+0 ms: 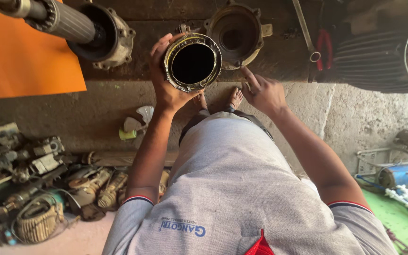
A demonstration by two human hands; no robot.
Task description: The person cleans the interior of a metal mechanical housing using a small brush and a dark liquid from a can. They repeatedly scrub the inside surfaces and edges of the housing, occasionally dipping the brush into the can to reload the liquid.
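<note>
My left hand grips a hollow metal cylinder with a greasy, yellowish rim and holds it upright with its dark open end toward me. My right hand hovers just right of the cylinder, fingers spread and one finger stretched toward the rim, holding nothing. Behind the cylinder on the dark workbench lies a round metal end cover with mounting lugs.
A rotor shaft with its end housing lies at the bench's left beside an orange sheet. A wrench, red-handled pliers and a finned motor body sit at right. Old windings and parts litter the floor on the left.
</note>
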